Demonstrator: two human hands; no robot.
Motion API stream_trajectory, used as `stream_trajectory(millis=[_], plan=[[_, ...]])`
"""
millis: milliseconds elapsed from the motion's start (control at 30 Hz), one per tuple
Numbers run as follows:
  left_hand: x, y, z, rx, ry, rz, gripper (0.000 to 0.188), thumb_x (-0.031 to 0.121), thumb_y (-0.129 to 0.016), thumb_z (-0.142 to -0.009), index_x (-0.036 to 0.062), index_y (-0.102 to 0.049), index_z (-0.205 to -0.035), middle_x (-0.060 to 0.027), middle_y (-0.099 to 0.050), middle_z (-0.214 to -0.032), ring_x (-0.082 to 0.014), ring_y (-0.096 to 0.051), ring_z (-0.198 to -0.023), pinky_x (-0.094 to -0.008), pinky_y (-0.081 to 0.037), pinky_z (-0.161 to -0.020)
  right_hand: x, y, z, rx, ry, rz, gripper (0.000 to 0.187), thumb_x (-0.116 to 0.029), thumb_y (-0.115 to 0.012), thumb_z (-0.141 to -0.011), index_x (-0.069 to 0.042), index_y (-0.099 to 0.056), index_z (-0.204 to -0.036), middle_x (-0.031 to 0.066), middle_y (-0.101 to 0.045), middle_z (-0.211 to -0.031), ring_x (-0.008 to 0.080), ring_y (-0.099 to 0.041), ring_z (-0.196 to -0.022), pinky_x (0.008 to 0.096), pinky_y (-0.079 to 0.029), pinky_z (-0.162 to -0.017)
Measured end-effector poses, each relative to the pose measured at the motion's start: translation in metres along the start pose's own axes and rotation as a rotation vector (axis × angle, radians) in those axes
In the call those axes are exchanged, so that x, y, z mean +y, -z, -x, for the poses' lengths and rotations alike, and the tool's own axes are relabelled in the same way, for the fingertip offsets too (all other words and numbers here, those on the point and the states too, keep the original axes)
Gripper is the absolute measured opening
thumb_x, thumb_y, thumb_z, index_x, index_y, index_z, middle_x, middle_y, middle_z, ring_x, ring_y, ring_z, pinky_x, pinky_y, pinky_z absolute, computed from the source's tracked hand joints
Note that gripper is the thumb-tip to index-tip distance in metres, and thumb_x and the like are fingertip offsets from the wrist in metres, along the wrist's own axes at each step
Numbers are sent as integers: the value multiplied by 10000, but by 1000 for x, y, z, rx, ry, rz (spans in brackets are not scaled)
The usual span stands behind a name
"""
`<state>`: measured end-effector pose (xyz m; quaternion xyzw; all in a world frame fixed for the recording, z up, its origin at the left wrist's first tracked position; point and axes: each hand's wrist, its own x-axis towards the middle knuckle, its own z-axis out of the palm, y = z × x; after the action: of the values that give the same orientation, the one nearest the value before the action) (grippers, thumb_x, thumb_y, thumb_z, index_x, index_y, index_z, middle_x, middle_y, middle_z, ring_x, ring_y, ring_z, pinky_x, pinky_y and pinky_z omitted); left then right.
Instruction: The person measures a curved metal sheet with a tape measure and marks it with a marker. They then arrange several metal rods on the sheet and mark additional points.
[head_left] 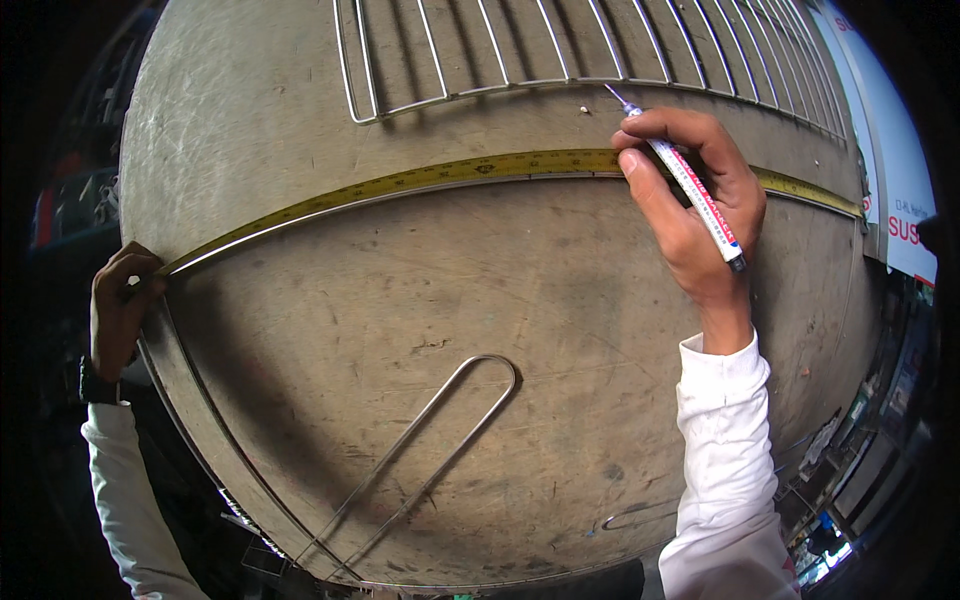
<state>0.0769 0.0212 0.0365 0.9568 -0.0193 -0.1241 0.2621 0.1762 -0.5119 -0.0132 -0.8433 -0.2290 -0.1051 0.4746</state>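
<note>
A yellow tape measure [400, 183] stretches across the wooden table, bowed by the lens. Along its near edge lies a thin shiny metal rod [330, 208]. At the table's left edge my left hand [122, 300] is closed, pinching the tape's end against the rod's corner. My right hand [700, 205] grips a white marker [700, 205] with a long thin nib pointing up and away to the left. The thumb and fingertips of that hand also rest at the tape, right of the middle. The nib is clear of the rod, near a wire rack [480, 90].
The rack's parallel bars fill the far side. A U-shaped metal rod [440, 405] lies nearer me, and a smaller bent wire [625, 520] sits at the near right. Another thin rod [235, 440] runs down the left side. A blue-and-white printed panel [905, 190] borders the right edge.
</note>
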Motion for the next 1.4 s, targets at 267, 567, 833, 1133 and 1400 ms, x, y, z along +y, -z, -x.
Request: stream_trajectory(millis=[267, 567, 833, 1133, 1400], plan=[[8, 2, -3, -24, 47, -10, 125, -14, -666, -758, -25, -663, -883, -56, -612, -835, -167, -572, -803, -301, -450, -792, -9, 9, 0, 33, 167, -9, 225, -51, -689, -865, -37, -696, -1090, 81, -721, -1017, 177, -658, -933, 294, -489, -875], [4, 4, -5, -44, 122, 1, 102, -20, -662, -744, -31, -644, -844, -36, -576, -817, -125, -538, -791, -278, -432, -783, -35, 15, 16, -45, 60, -226, 304, -119, -646, -906, 0, -618, -1185, 160, -697, -1042, 204, -678, -948, 308, -526, -826], [-9, 8, -5, -81, 122, -27, 82, -23, -650, -749, -22, -625, -827, -22, -546, -801, -117, -516, -776, -274, -418, -764, -40, -1, 25, -312, -123, -374, 303, -79, -673, -865, 8, -561, -1132, 104, -637, -982, 139, -637, -864, 241, -496, -740], [-35, 13, 4, -41, 147, -63, 72, 36, -617, -786, -11, -571, -814, 1, -462, -792, -92, -469, -744, -267, -386, -688, -46, -14, 37, -216, -85, -320, 311, -72, -668, -842, 0, -543, -1117, 87, -583, -958, 112, -569, -803, 247, -484, -750], [-43, 13, 0, -78, 145, -46, 67, 15, -600, -773, -14, -561, -819, -6, -457, -806, -103, -477, -784, -273, -392, -737, -48, -7, 45, -131, -148, -337, 291, -74, -639, -843, -1, -527, -1102, 115, -601, -944, 122, -575, -808, 259, -497, -768]])
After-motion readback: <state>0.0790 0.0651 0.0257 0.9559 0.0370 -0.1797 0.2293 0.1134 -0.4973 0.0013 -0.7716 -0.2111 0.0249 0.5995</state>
